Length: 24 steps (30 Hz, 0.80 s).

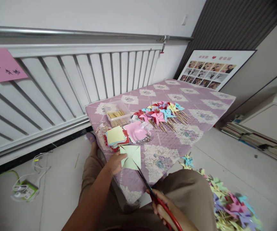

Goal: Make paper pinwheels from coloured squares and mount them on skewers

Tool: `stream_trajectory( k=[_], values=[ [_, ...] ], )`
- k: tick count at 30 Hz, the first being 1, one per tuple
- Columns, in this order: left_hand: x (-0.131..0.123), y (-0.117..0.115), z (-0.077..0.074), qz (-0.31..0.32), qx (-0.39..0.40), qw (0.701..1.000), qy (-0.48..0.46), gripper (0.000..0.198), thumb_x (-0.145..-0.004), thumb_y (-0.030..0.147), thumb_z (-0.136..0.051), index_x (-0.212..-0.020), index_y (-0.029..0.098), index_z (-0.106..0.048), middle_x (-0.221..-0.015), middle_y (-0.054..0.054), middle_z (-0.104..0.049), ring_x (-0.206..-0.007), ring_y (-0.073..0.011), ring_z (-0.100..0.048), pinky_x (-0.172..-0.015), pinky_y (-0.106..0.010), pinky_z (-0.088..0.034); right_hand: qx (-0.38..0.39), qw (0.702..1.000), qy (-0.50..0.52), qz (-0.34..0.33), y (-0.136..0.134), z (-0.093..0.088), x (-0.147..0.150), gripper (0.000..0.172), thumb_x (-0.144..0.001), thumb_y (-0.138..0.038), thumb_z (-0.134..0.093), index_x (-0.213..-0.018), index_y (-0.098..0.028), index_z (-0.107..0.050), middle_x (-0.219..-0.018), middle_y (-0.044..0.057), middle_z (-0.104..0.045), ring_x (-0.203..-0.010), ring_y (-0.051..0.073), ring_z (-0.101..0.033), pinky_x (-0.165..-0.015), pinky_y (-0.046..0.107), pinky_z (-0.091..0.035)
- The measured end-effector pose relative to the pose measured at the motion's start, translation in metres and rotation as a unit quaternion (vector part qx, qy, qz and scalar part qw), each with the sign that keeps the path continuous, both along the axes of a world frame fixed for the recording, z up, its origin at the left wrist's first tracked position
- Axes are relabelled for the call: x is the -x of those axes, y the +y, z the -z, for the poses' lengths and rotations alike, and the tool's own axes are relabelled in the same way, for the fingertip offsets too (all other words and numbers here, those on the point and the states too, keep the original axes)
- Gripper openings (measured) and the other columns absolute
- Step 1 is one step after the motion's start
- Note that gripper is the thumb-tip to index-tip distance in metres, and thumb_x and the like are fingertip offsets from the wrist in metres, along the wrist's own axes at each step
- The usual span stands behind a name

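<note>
Left hand (115, 163): closed, pinching a pale green paper square (131, 154) over the table's (161, 157) near corner.
Right hand (162, 205): wrapped round red-handled scissors (145, 182), tips at the square's lower right.
Progress: three corners apparently slit; many pinwheels (158, 118) assembled mid-table; stacked squares (115, 135) by left edge remain.
</note>
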<state>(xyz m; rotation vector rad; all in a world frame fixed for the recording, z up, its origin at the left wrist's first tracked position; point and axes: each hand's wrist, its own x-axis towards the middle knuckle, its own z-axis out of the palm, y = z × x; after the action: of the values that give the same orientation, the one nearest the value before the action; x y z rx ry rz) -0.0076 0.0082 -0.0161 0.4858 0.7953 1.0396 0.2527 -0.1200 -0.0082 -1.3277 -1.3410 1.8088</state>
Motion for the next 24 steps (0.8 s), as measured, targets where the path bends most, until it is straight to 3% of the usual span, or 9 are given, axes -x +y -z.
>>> stream_trajectory(
  k=[4,12,18,24],
  values=[
    [-0.001,0.000,-0.002,0.008,-0.003,1.000,0.008,0.032,-0.058,0.029,-0.081,-0.086,0.015,-0.072,-0.080,-0.008,-0.075,-0.073,-0.0229,-0.069,-0.072,-0.033,-0.052,0.002,1.000,-0.007,-0.010,0.009,-0.001,0.006,0.068,-0.074,-0.067,-0.062,-0.130,-0.030,-0.057,-0.077,0.003,-0.057,-0.062,0.017,-0.052,-0.050,0.027,-0.044],
    [0.000,0.000,0.002,0.023,-0.020,0.999,0.009,0.033,-0.062,0.028,-0.081,-0.090,0.014,-0.072,-0.085,-0.008,-0.074,-0.078,-0.0226,-0.069,-0.076,-0.033,-0.051,0.013,0.998,-0.035,-0.059,0.022,-0.005,0.015,0.083,-0.074,-0.077,-0.053,-0.136,-0.022,-0.048,-0.072,-0.003,-0.045,-0.052,0.007,-0.035,-0.043,0.018,-0.028],
    [0.001,0.001,0.005,0.027,-0.020,0.999,-0.002,0.035,-0.060,0.030,-0.082,-0.089,0.014,-0.073,-0.084,-0.009,-0.075,-0.074,-0.0216,-0.069,-0.072,-0.032,-0.052,0.023,0.997,-0.044,-0.067,0.028,-0.007,0.020,0.089,-0.072,-0.081,-0.051,-0.135,-0.018,-0.048,-0.069,-0.004,-0.046,-0.047,0.005,-0.033,-0.041,0.017,-0.027],
    [0.002,0.001,0.003,0.023,-0.007,1.000,0.001,0.039,-0.057,0.030,-0.084,-0.090,0.014,-0.073,-0.083,-0.009,-0.075,-0.071,-0.0229,-0.068,-0.070,-0.034,-0.051,0.024,0.998,-0.013,-0.055,0.028,0.002,0.019,0.085,-0.072,-0.079,-0.054,-0.132,-0.019,-0.050,-0.066,-0.005,-0.048,-0.044,0.004,-0.032,-0.039,0.017,-0.027]
  ],
)
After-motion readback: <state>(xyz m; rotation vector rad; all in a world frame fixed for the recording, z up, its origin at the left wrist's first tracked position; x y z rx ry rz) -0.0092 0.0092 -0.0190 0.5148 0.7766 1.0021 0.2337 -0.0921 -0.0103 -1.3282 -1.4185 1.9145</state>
